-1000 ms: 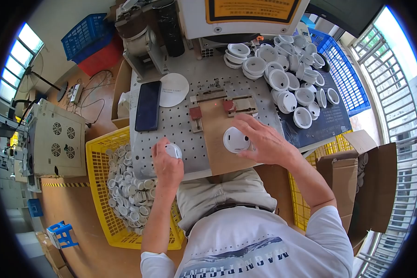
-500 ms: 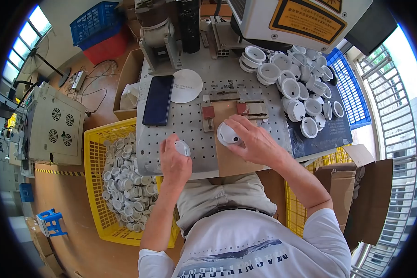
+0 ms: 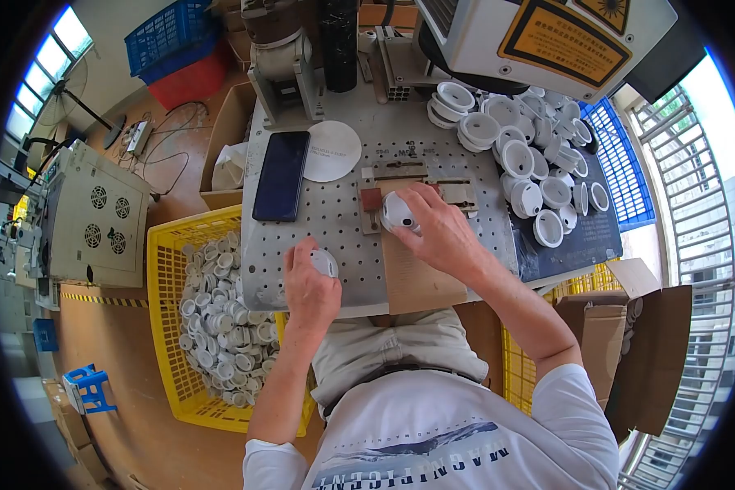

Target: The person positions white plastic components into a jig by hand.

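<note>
My right hand (image 3: 441, 231) is closed on a white round plastic cap (image 3: 396, 212) with a small dark hole in its face. It holds this cap at the fixture on the perforated metal plate, beside a reddish block (image 3: 371, 199). A second white round cap (image 3: 325, 263) is gripped in my left hand (image 3: 312, 286), near the plate's front edge. Under my right hand a strip of brown cardboard (image 3: 420, 282) lies on the plate. My fingers partly cover both caps and the fixture's right side.
Many white caps (image 3: 517, 158) are heaped on a dark board at the right. A yellow basket (image 3: 162, 327) full of similar caps stands at the left. On the plate lie a phone (image 3: 281, 176) and a white disc (image 3: 332, 152). A machine head (image 3: 539, 41) overhangs the back right.
My right hand has moved forward with its cap, away from my body and into the fixture between the blocks. My left hand stays almost in place with its cap.
</note>
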The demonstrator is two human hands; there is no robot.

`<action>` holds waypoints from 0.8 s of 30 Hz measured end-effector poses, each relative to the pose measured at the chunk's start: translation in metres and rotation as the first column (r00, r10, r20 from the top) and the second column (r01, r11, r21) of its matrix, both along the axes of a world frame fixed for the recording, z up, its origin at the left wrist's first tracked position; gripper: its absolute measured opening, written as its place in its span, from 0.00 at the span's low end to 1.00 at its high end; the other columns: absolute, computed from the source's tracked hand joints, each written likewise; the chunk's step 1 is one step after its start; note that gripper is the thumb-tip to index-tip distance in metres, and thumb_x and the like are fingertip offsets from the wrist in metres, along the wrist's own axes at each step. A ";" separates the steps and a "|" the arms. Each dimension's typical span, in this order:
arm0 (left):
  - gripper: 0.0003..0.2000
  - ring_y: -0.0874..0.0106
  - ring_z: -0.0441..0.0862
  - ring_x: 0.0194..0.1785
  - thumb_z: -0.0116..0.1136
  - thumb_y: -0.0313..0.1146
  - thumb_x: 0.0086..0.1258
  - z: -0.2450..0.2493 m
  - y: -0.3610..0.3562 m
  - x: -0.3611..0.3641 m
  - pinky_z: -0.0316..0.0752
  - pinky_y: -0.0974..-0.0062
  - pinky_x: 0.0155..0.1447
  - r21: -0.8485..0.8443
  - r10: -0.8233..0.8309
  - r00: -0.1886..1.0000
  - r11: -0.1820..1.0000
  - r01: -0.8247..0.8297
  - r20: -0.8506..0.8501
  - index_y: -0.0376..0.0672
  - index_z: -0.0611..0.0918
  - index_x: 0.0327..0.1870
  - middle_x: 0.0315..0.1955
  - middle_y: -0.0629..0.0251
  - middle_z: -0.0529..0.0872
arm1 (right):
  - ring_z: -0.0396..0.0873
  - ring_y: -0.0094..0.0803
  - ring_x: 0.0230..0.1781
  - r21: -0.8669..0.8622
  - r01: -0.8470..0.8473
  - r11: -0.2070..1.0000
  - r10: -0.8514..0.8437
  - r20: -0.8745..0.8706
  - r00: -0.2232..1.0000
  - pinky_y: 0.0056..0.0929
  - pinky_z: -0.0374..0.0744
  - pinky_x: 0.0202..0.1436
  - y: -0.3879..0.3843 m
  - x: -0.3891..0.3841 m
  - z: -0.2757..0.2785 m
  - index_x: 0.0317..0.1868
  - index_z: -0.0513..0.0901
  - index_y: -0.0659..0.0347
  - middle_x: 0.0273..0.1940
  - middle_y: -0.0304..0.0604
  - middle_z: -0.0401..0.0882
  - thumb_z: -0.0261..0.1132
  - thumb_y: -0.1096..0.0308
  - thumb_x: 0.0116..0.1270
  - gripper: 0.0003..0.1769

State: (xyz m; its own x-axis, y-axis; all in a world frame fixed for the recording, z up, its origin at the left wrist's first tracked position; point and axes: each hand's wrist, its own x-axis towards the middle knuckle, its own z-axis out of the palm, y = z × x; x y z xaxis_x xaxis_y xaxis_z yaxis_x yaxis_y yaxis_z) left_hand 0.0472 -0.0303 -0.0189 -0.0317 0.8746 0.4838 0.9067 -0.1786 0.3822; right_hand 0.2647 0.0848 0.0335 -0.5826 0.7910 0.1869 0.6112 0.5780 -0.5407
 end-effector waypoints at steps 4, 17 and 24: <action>0.11 0.46 0.75 0.53 0.63 0.14 0.38 -0.001 0.000 0.001 0.74 0.55 0.55 -0.015 0.021 1.000 1.000 -0.021 0.018 0.28 0.80 0.26 0.51 0.50 0.77 | 0.83 0.58 0.43 0.057 -0.007 0.998 0.006 0.005 1.000 0.50 0.82 0.47 0.003 -0.002 0.000 0.60 0.72 0.65 0.59 0.59 0.75 0.71 0.65 0.62 0.28; 0.11 0.47 0.75 0.53 0.62 0.13 0.38 0.002 0.000 0.003 0.73 0.57 0.56 0.001 0.016 1.000 1.000 -0.016 -0.013 0.27 0.80 0.27 0.51 0.50 0.78 | 0.85 0.53 0.40 0.147 0.069 0.987 -0.074 0.028 0.997 0.47 0.84 0.40 0.008 0.002 -0.004 0.62 0.72 0.59 0.62 0.55 0.72 0.73 0.58 0.60 0.32; 0.13 0.47 0.75 0.52 0.60 0.13 0.39 -0.002 0.000 0.001 0.73 0.56 0.57 0.005 0.004 1.000 1.000 -0.004 -0.031 0.24 0.80 0.31 0.50 0.50 0.78 | 0.83 0.48 0.38 0.143 0.358 0.923 -0.357 -0.036 0.933 0.45 0.83 0.36 -0.004 0.009 -0.022 0.59 0.71 0.60 0.60 0.51 0.66 0.77 0.53 0.57 0.35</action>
State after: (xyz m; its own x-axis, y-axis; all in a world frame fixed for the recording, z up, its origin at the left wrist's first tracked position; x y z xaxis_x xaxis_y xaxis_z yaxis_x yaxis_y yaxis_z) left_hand 0.0478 -0.0306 -0.0206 -0.0204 0.8719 0.4893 0.9187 -0.1767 0.3532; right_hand 0.2736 0.0808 0.0113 -0.2638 0.9102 0.3193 0.7873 0.3944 -0.4739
